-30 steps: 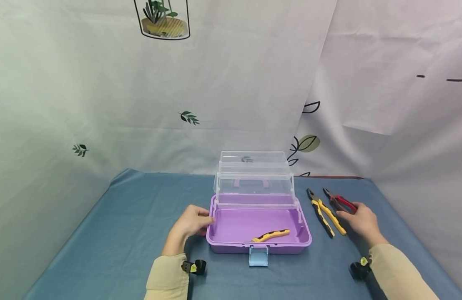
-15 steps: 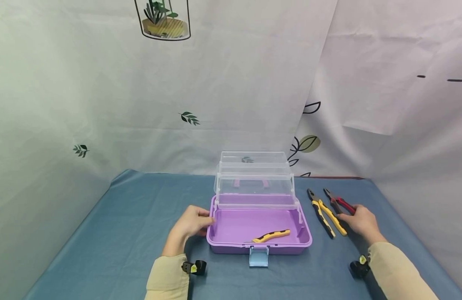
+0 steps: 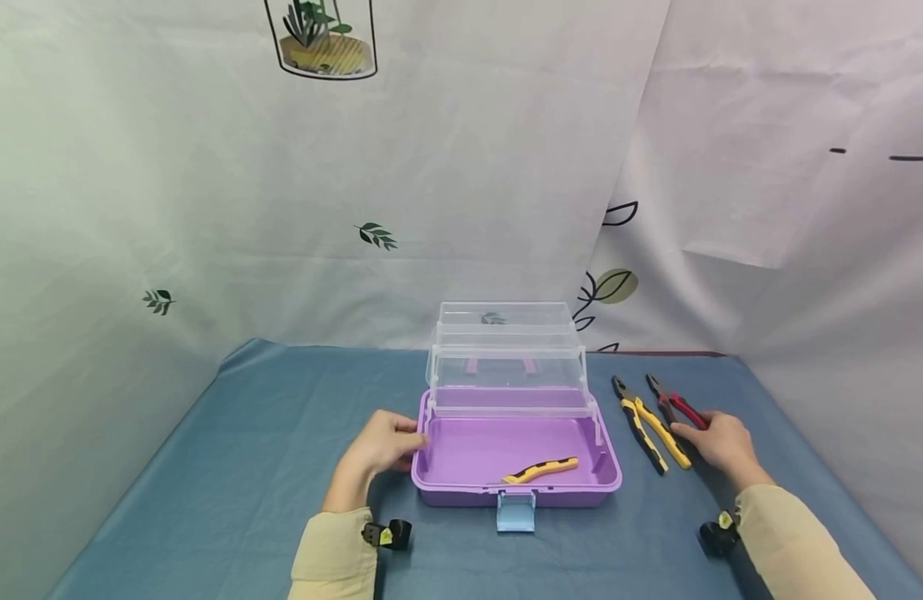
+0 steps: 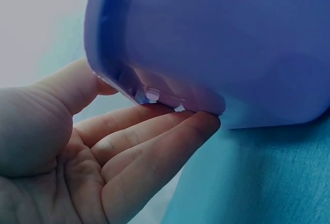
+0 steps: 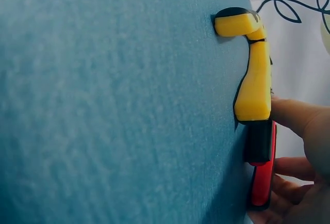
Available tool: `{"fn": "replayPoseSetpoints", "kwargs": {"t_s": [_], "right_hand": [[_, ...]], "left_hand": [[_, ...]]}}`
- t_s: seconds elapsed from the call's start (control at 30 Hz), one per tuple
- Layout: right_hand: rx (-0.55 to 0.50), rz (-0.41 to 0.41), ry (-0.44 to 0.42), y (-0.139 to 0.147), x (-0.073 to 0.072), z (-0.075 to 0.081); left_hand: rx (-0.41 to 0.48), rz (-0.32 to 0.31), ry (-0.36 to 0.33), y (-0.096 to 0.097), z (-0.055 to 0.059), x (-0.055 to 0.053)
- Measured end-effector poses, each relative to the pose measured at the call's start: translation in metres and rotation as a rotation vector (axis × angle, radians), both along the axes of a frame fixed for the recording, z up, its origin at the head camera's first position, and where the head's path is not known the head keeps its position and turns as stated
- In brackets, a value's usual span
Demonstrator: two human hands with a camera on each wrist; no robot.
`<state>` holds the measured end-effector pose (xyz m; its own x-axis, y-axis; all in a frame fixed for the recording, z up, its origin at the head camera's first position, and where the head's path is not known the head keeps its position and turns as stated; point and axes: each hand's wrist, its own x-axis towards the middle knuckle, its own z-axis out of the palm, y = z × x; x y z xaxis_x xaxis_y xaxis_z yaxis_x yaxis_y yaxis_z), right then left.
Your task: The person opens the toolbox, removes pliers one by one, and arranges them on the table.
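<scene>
Head view: the right hand (image 3: pixel 722 448) holds the handles of the red-and-black pliers with dark jaws (image 3: pixel 686 410) between thumb and fingers, on the blue-covered table (image 3: pixel 281 433), at nearly three o'clock from the open purple plastic toolbox (image 3: pixel 476 446). The left hand (image 3: pixel 377 446) pinches the toolbox's nine-o'clock wall. Best squeeze both handles snugly and lift straight, clear of the yellow-and-black pliers (image 3: pixel 637 428). The nose points toward eleven o'clock, long axis running eleven to five.
</scene>
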<state>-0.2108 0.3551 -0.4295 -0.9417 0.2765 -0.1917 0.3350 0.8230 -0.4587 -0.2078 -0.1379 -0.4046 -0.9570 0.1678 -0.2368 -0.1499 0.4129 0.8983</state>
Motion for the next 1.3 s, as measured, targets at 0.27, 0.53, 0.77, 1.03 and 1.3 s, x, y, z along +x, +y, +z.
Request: {"fn": "replayPoseSetpoints", "kwargs": {"t_s": [0.27,0.53,0.77,1.03,1.3], "right_hand": [[-0.013,-0.017,0.011,-0.002,0.001,0.001],[-0.057,-0.013,0.027,-0.003,0.004,0.002],[-0.059,-0.005,0.037,-0.006,0.005,0.005],[-0.047,-0.015,0.038,-0.007,0.006,0.005],[-0.072,-0.028,0.031,-0.011,0.009,0.012]], "left_hand": [[-0.01,0.058,-0.022,0.003,-0.003,0.0],[-0.007,0.057,-0.023,0.003,-0.003,-0.001],[-0.006,0.058,-0.022,0.003,-0.003,-0.001],[-0.008,0.059,-0.026,0.003,-0.004,-0.001],[-0.001,0.06,-0.02,0.003,-0.005,-0.001]]}}
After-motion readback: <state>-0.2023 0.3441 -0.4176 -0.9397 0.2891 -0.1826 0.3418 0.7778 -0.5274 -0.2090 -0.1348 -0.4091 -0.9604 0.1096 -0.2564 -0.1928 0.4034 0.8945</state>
